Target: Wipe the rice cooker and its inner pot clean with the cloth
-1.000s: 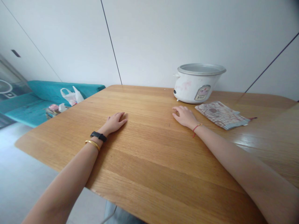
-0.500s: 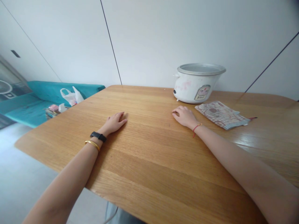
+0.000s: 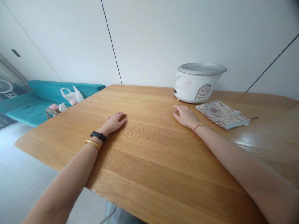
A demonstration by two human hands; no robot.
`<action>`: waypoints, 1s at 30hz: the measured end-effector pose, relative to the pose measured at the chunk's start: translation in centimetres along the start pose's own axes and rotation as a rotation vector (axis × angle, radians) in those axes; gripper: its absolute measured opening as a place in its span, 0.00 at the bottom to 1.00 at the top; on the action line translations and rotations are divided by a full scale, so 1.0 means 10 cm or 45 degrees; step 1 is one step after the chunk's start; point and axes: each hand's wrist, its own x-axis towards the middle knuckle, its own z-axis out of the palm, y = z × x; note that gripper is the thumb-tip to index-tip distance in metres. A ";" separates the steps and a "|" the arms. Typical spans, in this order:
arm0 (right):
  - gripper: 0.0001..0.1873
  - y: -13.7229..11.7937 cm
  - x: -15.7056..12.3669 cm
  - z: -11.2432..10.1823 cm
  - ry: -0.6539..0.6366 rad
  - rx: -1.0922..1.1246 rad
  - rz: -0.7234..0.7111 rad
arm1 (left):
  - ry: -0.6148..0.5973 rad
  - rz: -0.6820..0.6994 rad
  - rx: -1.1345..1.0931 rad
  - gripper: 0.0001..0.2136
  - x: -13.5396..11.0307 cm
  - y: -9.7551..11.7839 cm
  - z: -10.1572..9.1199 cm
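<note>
My left hand (image 3: 115, 121) rests on the wooden table (image 3: 140, 149), thumb and fingers apart, holding nothing. A black band (image 3: 98, 136) and a gold bangle (image 3: 92, 144) circle that wrist. On the right, my right hand (image 3: 185, 116) also lies on the tabletop, open, with its index finger stretched forward. A red string bracelet (image 3: 198, 126) is on this wrist. Just beyond the right hand stands a white rice cooker (image 3: 190, 88) with no lid; its inside is mostly hidden. Beside the hand lies a folded patterned cloth (image 3: 221, 113), not touched by it.
A pale panelled wall (image 3: 144, 40) rises behind the table. To the left is a teal sofa (image 3: 37, 109) with a white plastic bag (image 3: 73, 96) and a pink item (image 3: 54, 106) near it. A cable (image 3: 109, 216) hangs below the table's front edge.
The index finger of my right hand has straightened slightly forward. My left hand has stayed in place, and the cooker and cloth have not moved.
</note>
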 end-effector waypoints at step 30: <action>0.17 0.00 0.00 -0.01 -0.060 -0.022 -0.017 | 0.012 -0.047 -0.032 0.33 0.00 -0.01 0.02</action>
